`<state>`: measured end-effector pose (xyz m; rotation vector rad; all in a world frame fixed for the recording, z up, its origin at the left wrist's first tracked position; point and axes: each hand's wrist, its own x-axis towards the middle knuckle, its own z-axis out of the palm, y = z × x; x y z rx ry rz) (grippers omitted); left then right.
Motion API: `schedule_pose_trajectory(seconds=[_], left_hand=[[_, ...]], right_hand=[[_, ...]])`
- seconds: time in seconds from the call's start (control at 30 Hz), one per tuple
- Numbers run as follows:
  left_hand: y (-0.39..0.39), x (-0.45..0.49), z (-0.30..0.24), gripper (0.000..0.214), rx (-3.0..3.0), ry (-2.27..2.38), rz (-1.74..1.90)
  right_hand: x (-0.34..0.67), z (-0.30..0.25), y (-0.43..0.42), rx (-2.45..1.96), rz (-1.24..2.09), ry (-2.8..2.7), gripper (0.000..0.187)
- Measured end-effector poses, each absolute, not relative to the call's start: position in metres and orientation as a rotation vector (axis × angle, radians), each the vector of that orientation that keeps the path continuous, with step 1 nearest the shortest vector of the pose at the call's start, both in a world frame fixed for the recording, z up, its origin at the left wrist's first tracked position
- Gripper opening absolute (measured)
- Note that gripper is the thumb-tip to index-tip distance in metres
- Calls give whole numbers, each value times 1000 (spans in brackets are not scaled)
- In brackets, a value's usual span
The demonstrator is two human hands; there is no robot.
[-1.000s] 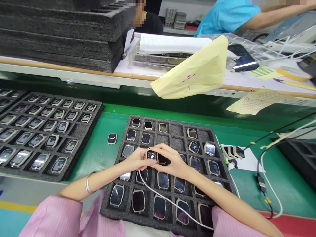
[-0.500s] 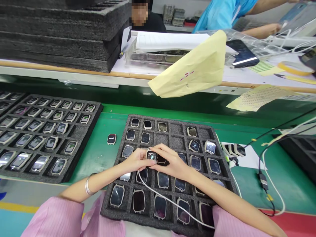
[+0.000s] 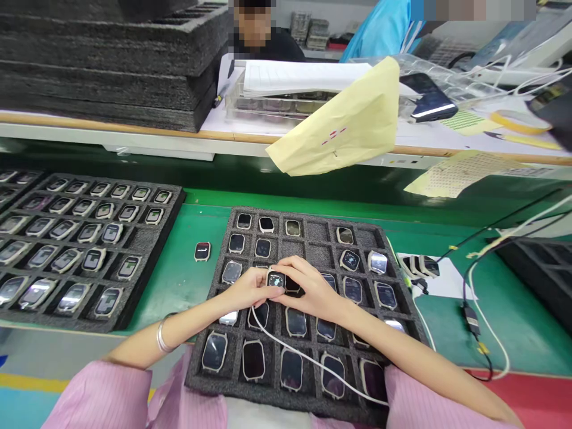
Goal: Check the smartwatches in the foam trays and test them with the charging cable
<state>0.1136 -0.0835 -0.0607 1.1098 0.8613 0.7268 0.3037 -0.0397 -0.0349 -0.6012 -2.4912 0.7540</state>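
A smartwatch (image 3: 276, 279) without a strap, its dark screen lit with a watch face, is held between both my hands above a black foam tray (image 3: 292, 247). My left hand (image 3: 251, 288) grips its left side, thumb along the lower edge. Fingers of my right hand (image 3: 308, 287) close on its top and right edges. From under my left hand a white cable (image 3: 308, 356) runs down to the right across the tray; its end at the watch is hidden. Watch bodies such as this one (image 3: 254, 360) lie in the tray's compartments around my hands.
Left of the tray, a single watch (image 3: 202, 251) lies on the green bench. Another full foam tray (image 3: 134, 238) stands further left. Several watches (image 3: 420, 266) and black and white cables (image 3: 471, 319) are at right. A shelf (image 3: 241, 137) with stacked foam and yellow paper (image 3: 339, 125) is ahead.
The view has shifted slightly. My hands keep the watch in nearly the same spot, with its lit face still up. The co-worker in blue has moved at the top right.
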Motion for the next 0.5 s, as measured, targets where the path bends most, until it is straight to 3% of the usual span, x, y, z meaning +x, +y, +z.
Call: schedule_pose_trajectory(seconds=[0.5], left_hand=[[-85,115,-68,36,1057,758,807]], right_hand=[[301,-16,-53,-712,687,-2536,34]])
